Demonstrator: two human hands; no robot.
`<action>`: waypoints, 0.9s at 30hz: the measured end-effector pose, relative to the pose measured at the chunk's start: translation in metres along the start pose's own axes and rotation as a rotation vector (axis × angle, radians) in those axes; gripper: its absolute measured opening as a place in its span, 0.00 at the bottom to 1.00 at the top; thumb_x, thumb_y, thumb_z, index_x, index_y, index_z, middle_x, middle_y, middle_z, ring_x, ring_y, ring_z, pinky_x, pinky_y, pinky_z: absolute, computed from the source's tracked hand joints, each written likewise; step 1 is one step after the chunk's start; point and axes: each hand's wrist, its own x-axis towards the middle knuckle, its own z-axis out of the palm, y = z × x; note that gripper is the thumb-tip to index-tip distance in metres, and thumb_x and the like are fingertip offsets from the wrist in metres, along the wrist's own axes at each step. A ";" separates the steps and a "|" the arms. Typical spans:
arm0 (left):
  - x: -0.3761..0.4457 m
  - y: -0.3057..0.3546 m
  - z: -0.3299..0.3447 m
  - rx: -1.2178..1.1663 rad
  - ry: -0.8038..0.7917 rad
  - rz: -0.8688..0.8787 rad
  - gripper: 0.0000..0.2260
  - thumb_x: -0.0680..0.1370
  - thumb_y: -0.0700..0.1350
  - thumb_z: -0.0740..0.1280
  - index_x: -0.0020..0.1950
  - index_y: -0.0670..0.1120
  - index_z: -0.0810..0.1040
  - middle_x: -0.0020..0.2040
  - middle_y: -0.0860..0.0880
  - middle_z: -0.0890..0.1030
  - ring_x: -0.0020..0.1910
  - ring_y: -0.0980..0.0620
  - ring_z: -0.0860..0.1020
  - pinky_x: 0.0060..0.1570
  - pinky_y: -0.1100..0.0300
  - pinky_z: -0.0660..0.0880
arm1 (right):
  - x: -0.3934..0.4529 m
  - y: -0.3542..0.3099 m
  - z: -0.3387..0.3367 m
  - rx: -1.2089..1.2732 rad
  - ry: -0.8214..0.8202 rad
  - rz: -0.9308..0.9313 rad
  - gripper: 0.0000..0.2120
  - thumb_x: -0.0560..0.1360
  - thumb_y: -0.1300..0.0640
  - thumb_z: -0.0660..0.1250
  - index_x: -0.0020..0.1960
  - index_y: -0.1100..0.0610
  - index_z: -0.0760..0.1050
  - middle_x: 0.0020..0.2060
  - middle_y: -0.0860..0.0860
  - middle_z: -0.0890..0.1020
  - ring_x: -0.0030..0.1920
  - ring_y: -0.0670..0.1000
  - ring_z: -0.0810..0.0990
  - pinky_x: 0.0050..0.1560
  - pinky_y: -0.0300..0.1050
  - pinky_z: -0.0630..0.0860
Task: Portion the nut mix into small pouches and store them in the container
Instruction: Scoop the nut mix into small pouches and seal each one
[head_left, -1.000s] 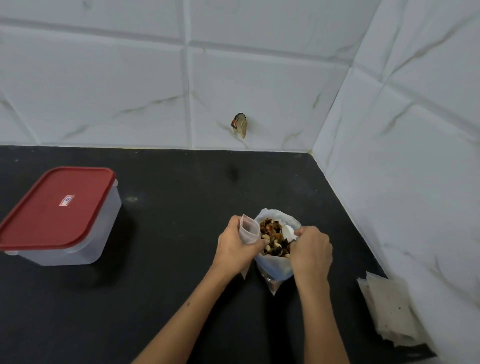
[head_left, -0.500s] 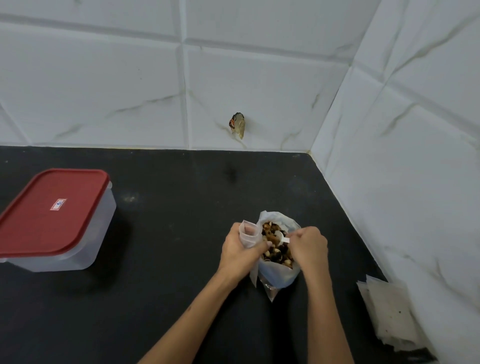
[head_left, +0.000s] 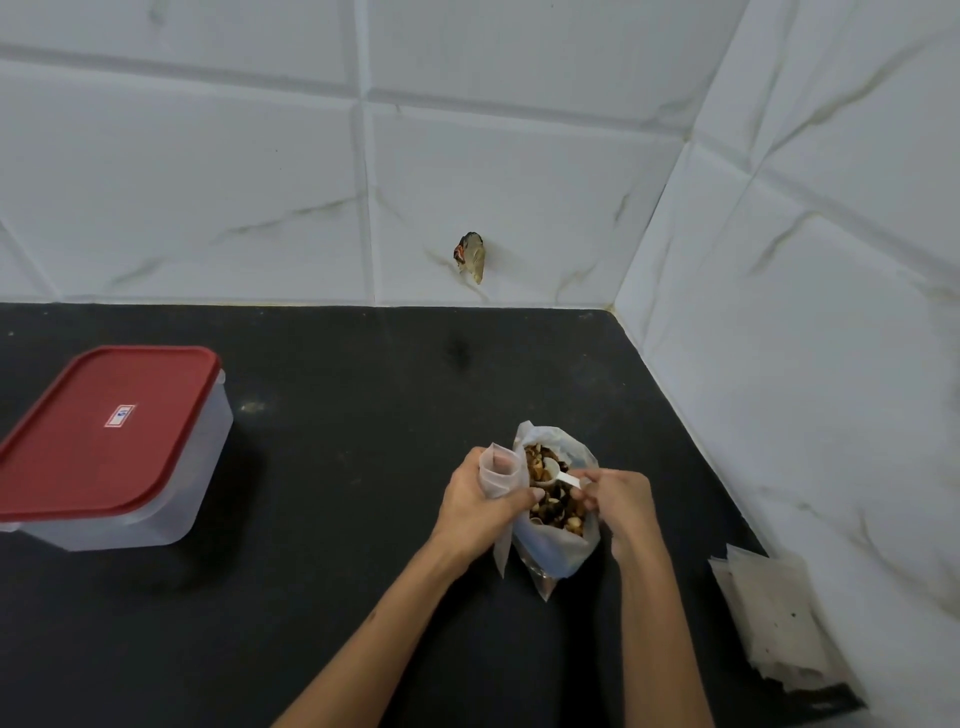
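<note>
Clear pouch (head_left: 497, 470) gripped by L hand (head_left: 475, 506); R hand (head_left: 618, 501) pinches white scoop (head_left: 561, 477).

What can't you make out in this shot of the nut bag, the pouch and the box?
Head view only:
- Box: contents hidden by the red lid; left corner cut off by the frame edge.
- Pouch: its lower part is covered by the left hand, so any fill is unseen.
- Scoop: handle hidden in the right hand.
- Lid label: too small to read.

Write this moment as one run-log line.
left hand: holds open pouch | right hand: scoop in nut bag | container: lid on
</note>
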 end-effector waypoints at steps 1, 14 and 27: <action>0.000 0.001 -0.001 -0.003 -0.002 -0.001 0.17 0.69 0.43 0.76 0.54 0.50 0.74 0.54 0.48 0.80 0.54 0.51 0.80 0.55 0.47 0.79 | -0.001 0.001 -0.002 0.024 0.000 -0.005 0.12 0.76 0.66 0.61 0.46 0.55 0.81 0.38 0.53 0.80 0.39 0.48 0.75 0.41 0.42 0.71; -0.013 0.009 -0.004 0.266 0.214 0.189 0.17 0.68 0.47 0.75 0.52 0.52 0.72 0.50 0.53 0.77 0.50 0.57 0.77 0.45 0.63 0.75 | -0.026 -0.015 -0.017 0.123 0.088 0.101 0.10 0.75 0.68 0.64 0.53 0.61 0.80 0.37 0.53 0.77 0.35 0.47 0.71 0.38 0.40 0.70; -0.030 0.055 0.008 0.402 0.214 0.277 0.18 0.69 0.47 0.73 0.53 0.53 0.67 0.45 0.55 0.76 0.45 0.56 0.77 0.46 0.54 0.78 | -0.119 -0.035 -0.015 -0.145 0.195 -0.619 0.12 0.76 0.65 0.63 0.52 0.54 0.82 0.46 0.47 0.82 0.46 0.42 0.78 0.43 0.30 0.71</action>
